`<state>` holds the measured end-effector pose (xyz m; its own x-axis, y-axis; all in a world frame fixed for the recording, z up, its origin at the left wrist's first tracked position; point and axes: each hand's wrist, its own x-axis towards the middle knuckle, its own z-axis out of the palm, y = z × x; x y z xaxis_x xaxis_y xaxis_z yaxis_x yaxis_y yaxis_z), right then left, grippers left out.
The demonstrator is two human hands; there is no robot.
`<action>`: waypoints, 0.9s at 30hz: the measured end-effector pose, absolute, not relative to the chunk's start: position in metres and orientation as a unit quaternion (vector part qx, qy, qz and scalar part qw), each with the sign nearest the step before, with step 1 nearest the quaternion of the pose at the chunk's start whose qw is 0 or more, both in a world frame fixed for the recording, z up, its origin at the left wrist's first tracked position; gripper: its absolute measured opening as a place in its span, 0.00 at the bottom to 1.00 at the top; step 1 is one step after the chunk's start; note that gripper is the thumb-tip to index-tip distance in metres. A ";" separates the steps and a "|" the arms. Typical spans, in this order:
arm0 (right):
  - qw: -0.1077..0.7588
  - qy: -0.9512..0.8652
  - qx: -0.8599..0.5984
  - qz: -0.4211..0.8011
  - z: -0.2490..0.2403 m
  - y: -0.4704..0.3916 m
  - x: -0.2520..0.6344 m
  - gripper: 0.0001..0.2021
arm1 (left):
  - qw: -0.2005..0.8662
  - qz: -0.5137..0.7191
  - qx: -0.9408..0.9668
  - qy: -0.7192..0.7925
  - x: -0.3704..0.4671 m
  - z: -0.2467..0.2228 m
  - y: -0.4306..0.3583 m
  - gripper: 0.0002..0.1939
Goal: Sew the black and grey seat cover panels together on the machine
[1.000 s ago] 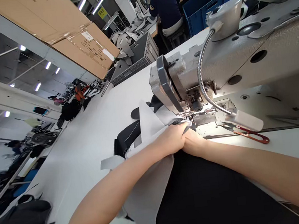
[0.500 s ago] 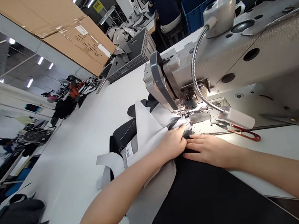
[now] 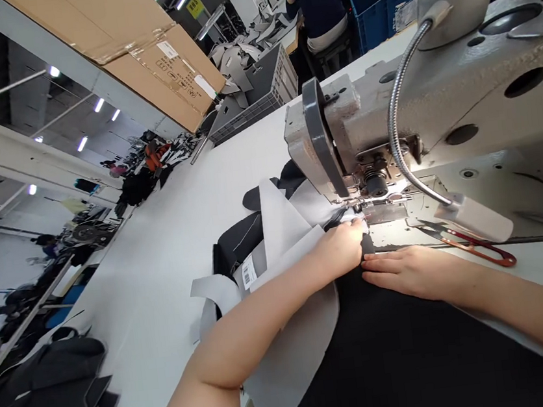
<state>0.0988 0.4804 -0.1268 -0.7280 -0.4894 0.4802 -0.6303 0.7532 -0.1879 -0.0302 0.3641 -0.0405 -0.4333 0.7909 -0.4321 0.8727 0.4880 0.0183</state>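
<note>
Pressing black fabric [image 3: 415,344], the right hand [image 3: 414,272] lies flat, fingers extended.

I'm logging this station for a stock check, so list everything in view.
Sewing machine: one, grey, right
Gooseneck lamp: one, grey, on machine
Snips: one, red-orange handles, beside machine
Worktop: one, white, centre
Work fabric: uncountable pieces, black and grey, under hands
Loose fabric: uncountable, dark, lower left
Cardboard: at least one box, brown, upper left
Crates: two, grey and blue, behind
Seated person: one, navy top, behind
Distant clutter: too small to count
Hands: two, bare, on fabric
</note>
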 end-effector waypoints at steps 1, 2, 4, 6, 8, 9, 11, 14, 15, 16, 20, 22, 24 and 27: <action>0.209 -0.913 0.310 0.165 -0.131 0.483 0.097 0.21 | 0.192 -0.103 0.495 0.841 -0.032 -0.043 0.364 0.29; 0.211 -0.913 0.310 0.158 -0.133 0.485 0.096 0.22 | 0.190 -0.102 0.494 0.842 -0.033 -0.045 0.365 0.29; 0.207 -0.917 0.304 0.155 -0.135 0.488 0.095 0.23 | 0.188 -0.104 0.495 0.842 -0.035 -0.048 0.365 0.29; 0.199 -0.920 0.296 0.162 -0.131 0.489 0.095 0.23 | 0.187 -0.109 0.500 0.839 -0.036 -0.048 0.366 0.28; 0.189 -0.921 0.294 0.173 -0.125 0.489 0.097 0.23 | 0.180 -0.114 0.503 0.838 -0.035 -0.046 0.367 0.28; 0.186 -0.920 0.293 0.181 -0.122 0.489 0.097 0.24 | 0.175 -0.115 0.504 0.838 -0.034 -0.045 0.367 0.28; 0.181 -0.919 0.290 0.198 -0.118 0.489 0.098 0.24 | 0.164 -0.113 0.506 0.839 -0.032 -0.044 0.366 0.28; 0.170 -0.916 0.287 0.221 -0.115 0.489 0.097 0.25 | 0.141 -0.100 0.507 0.845 -0.029 -0.047 0.364 0.27; 0.165 -0.915 0.289 0.226 -0.114 0.489 0.097 0.25 | 0.133 -0.094 0.506 0.847 -0.029 -0.048 0.362 0.27; 0.162 -0.915 0.292 0.228 -0.113 0.490 0.097 0.25 | 0.126 -0.087 0.506 0.849 -0.028 -0.050 0.361 0.26; 0.152 -0.921 0.292 0.209 -0.106 0.490 0.098 0.21 | 0.115 -0.085 0.521 0.841 -0.027 -0.051 0.359 0.25; 0.155 -0.926 0.290 0.188 -0.102 0.491 0.099 0.21 | 0.118 -0.105 0.523 0.838 -0.027 -0.049 0.362 0.25; 0.151 -0.928 0.299 0.163 -0.099 0.493 0.100 0.22 | 0.117 -0.126 0.515 0.840 -0.027 -0.046 0.365 0.25; 0.135 -0.930 0.312 0.136 -0.098 0.495 0.101 0.25 | 0.112 -0.146 0.503 0.844 -0.024 -0.044 0.369 0.23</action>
<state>0.1007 0.4947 -0.0976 -0.7681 -0.5446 0.3368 -0.6182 0.7678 -0.1681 -0.0243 0.3686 -0.0443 -0.4684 0.8174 -0.3354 0.8825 0.4508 -0.1338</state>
